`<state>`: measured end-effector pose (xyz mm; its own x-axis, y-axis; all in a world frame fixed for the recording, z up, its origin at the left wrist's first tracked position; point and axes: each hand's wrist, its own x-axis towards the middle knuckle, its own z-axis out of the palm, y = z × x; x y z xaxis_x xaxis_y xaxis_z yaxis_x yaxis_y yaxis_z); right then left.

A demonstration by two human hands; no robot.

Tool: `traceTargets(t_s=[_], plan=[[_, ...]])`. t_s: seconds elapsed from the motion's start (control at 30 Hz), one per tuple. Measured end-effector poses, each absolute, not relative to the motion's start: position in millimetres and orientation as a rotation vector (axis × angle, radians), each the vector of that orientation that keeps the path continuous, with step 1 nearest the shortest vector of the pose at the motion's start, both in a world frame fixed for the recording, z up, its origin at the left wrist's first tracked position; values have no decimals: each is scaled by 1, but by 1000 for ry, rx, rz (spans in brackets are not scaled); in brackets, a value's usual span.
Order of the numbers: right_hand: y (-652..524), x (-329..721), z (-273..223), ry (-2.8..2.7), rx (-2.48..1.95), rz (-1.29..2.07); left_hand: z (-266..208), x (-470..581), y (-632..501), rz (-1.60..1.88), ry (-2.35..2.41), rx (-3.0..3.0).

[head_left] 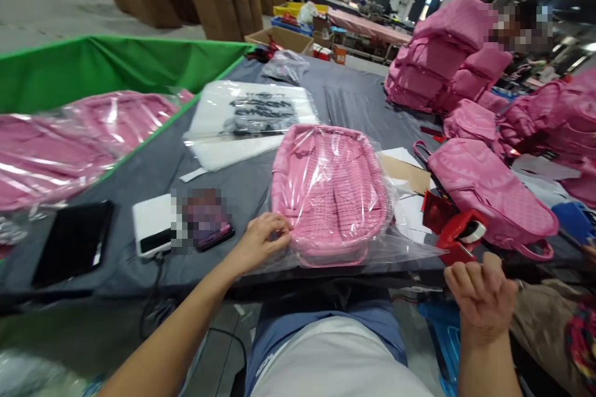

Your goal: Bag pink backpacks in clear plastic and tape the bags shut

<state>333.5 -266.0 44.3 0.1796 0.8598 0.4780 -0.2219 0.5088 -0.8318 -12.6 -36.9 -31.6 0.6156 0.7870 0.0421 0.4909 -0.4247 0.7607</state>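
A pink backpack (331, 189) lies flat in front of me inside a clear plastic bag (400, 250), its padded back and straps facing up. At its lower left edge my left hand (266, 239) has its fingers curled, pinching the plastic against the backpack's side. The loose end of the plastic is drawn out to the right in a taut point. That point ends at my right hand (482, 294), closed in a fist beyond the table's front edge. Just above this fist sits a red tape dispenser (460, 232) with a white roll.
On the left lie a black tablet (73, 242), a white device (156, 223) with a cable and a dark phone-like item (208, 220). Flat plastic bags (251, 118) are stacked behind. Unwrapped pink backpacks (488, 192) crowd the right, near another person. Wrapped ones (93, 130) lie by green cloth (139, 65).
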Motion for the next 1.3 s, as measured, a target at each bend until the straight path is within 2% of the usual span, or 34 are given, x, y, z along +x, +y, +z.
traceTargets(t_s=[0.13,0.3,0.43,0.53,0.6,0.73,0.8,0.87,1.0,1.13,1.3], plan=[[-200,282,77,-1978,-768,1126,-25,-13,-30,458,915,2119],[-103,224,69,-2737,-1050,775,-30,-13,-29,461,914,2101],[-60,188,63,-3063,-1199,723,-38,-13,-28,488,935,2112],[-42,176,57,-3156,-1408,649,-42,-13,-27,512,927,2119],[-30,179,48,-3054,-1595,716,-42,-13,-28,529,902,2117],[-7,199,30,-2669,-1734,1200,-38,-13,-32,525,903,2112],[-2,207,31,-2622,-1726,1253,-37,-14,-34,514,910,2115],[-6,211,39,-2723,-1781,971,-37,-14,-34,516,917,2113],[-41,208,54,-2870,-1656,96,-41,-15,-34,543,922,2114],[-93,205,29,-2955,-1218,-27,-44,-15,-32,576,877,2122],[-123,201,-17,-2971,-1188,-175,-46,-13,-30,580,858,2139]])
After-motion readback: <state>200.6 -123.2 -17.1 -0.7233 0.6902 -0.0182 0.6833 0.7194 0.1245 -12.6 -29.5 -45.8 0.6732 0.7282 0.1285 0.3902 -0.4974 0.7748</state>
